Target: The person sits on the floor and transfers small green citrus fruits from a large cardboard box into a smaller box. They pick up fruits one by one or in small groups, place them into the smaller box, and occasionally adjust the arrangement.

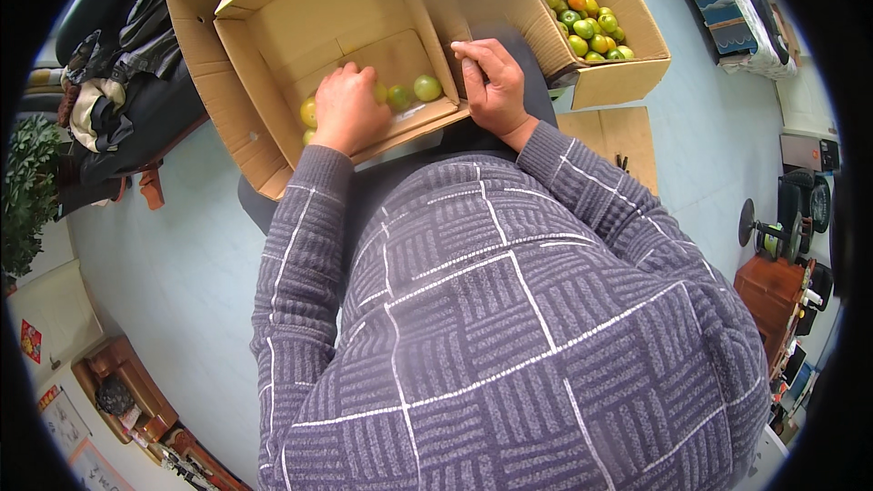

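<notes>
Inside the open cardboard box (336,0) on my lap, my left hand (350,109) reaches down with bent fingers. A yellow-green tomato (380,92) peeks out at the fingers' right side, and they seem closed on it; the fingertips are partly hidden. To the right in the same box lie a green tomato (398,97) and a paler green tomato (427,87). A yellow tomato (309,113) is left of that hand. Just beyond the box's right wall hovers my right hand (496,86), fingers loosely bent, thumb apart from the index finger, with nothing visible in it.
A second cardboard box (623,82) at the upper right holds many green and orange tomatoes (591,23). A flat cardboard piece (618,141) lies below it on the pale floor (727,127). Dark clothes (114,82) are heaped at the left, near a leafy plant (32,191).
</notes>
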The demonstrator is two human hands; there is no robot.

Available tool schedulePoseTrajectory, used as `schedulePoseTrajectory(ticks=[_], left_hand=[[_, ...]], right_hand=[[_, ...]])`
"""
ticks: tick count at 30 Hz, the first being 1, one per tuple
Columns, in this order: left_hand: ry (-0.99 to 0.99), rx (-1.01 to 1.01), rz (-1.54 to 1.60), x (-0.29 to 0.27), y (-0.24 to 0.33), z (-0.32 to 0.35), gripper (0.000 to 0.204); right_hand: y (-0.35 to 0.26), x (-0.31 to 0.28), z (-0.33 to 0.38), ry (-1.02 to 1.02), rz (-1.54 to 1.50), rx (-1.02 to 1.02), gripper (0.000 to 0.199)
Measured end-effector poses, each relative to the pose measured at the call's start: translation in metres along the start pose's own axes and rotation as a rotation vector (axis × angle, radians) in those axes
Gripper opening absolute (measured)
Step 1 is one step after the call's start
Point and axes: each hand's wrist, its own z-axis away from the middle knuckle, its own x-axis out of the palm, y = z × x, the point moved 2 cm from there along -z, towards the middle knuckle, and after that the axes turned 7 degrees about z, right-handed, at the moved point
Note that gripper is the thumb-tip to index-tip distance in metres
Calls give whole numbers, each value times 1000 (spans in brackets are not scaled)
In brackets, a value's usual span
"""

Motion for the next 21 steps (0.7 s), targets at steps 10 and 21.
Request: schedulePoseTrajectory(ticks=[10,21], left_hand=[[340,70,37,9,-11,-9,38],[318,-124,279,-24,-24,22,20]], right_hand=[[1,-1,1,-5,-14,16,22],[1,-1,2,-3,-16,19,23]])
